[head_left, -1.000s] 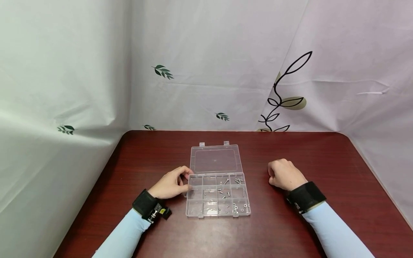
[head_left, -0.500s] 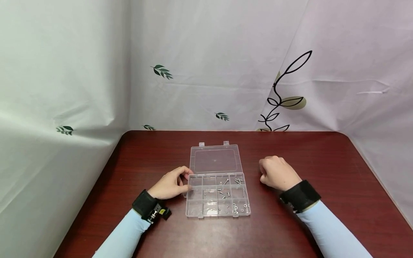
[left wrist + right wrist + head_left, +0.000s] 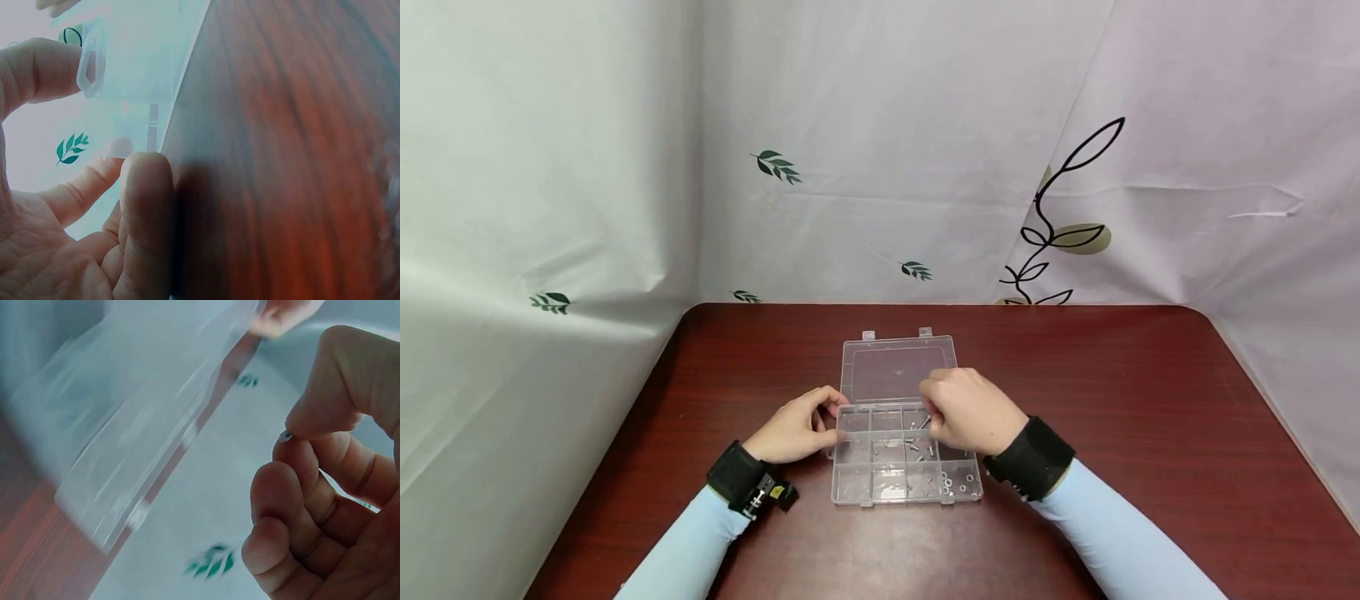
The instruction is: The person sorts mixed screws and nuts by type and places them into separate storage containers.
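Note:
A clear plastic compartment box (image 3: 853, 477) lies on the table with its lid folded back. My left hand (image 3: 793, 429) grips the box's left end, thumb near the front and fingertips at the back corner. In the left wrist view the thumb touches beside a small plastic loop (image 3: 92, 65) on that end. My right hand (image 3: 973, 410), fingers curled, is over the box's back right compartments and hides part of them. The right wrist view shows a tiny shiny metal piece (image 3: 285, 435) pinched between thumb and index finger; its exact kind is too small to tell.
Several screws (image 3: 914, 447) lie in the compartments, and washers (image 3: 948, 483) in the front right one. The open lid (image 3: 891, 371) rests flat behind the box. Around it spreads the dark red table (image 3: 760, 350), with a patterned white curtain (image 3: 865, 208) behind.
My right hand has moved left from the table at the right to over the box's right side. The left hand and the box have stayed in place.

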`<state>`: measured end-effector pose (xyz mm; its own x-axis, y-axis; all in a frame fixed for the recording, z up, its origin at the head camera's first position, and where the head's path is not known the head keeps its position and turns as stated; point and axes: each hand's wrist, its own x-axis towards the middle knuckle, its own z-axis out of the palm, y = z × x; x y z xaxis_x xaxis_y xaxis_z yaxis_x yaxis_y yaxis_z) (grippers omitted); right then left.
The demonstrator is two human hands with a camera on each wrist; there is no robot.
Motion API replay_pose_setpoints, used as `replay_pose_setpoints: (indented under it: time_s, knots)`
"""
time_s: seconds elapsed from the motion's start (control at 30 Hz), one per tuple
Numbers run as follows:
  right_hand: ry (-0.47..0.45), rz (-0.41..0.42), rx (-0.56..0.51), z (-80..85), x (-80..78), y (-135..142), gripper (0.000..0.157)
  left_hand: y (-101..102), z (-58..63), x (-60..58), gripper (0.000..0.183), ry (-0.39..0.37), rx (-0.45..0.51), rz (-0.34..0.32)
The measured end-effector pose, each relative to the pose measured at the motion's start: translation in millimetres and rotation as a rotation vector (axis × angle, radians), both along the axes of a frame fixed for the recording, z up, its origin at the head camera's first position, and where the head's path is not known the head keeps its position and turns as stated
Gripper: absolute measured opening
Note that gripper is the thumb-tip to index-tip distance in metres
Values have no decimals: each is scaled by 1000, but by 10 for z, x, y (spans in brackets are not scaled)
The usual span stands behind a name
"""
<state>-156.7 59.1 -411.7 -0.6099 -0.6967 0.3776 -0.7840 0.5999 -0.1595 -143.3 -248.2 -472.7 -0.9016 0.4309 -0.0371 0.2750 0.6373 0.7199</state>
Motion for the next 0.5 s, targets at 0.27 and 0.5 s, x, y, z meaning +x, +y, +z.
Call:
replay_pose_setpoints:
  time_s: [0.27, 0.5]
  knots:
    - [22, 104, 45, 0, 139, -395, 26, 22, 18, 11, 39, 6, 9, -11]
    - [21, 143, 78, -8, 198, -549, 16, 22, 27, 9, 40, 9, 12, -17]
